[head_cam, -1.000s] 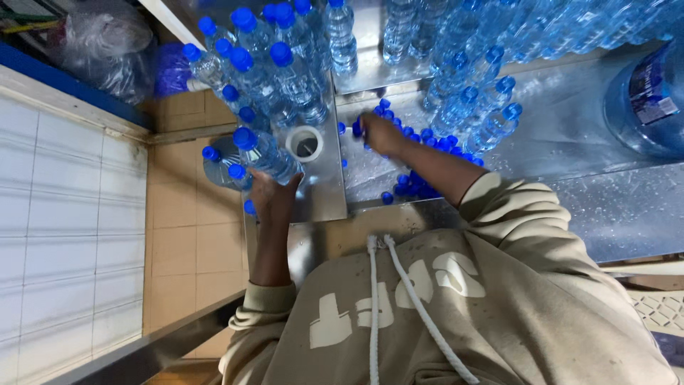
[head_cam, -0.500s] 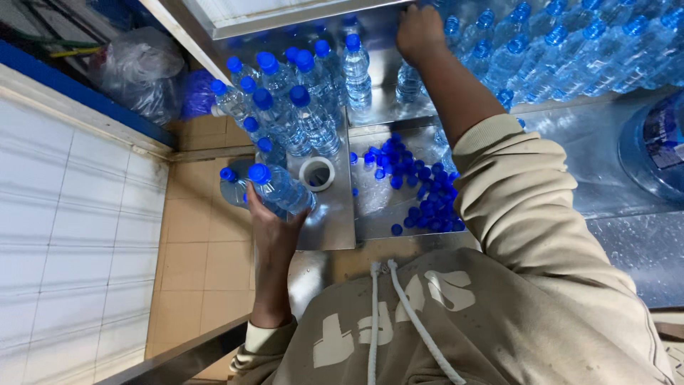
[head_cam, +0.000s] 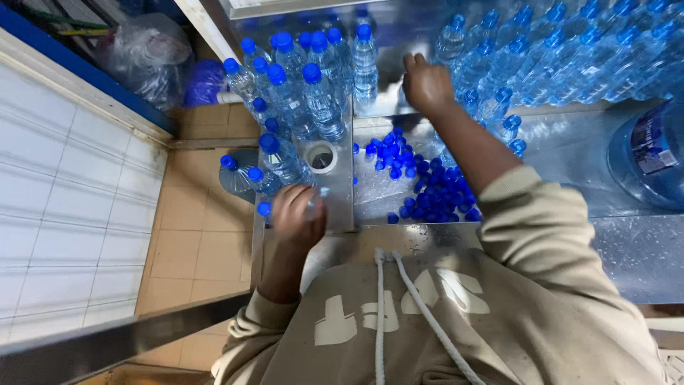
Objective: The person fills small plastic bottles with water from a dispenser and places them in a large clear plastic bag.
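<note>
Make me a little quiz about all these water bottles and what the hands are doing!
1. True or false: the loose caps heaped on the metal table are red.
2. Which hand reaches up to the row of uncapped bottles at the back? A) left hand B) right hand C) neither
3. Fill in: near the left hand, the capped bottles stand around a white roll of ____.

Key
1. False: they are blue.
2. B: the right hand is stretched to that row, while the left hand is close to the body with its grip on a clear bottle.
3. Tape.
</note>
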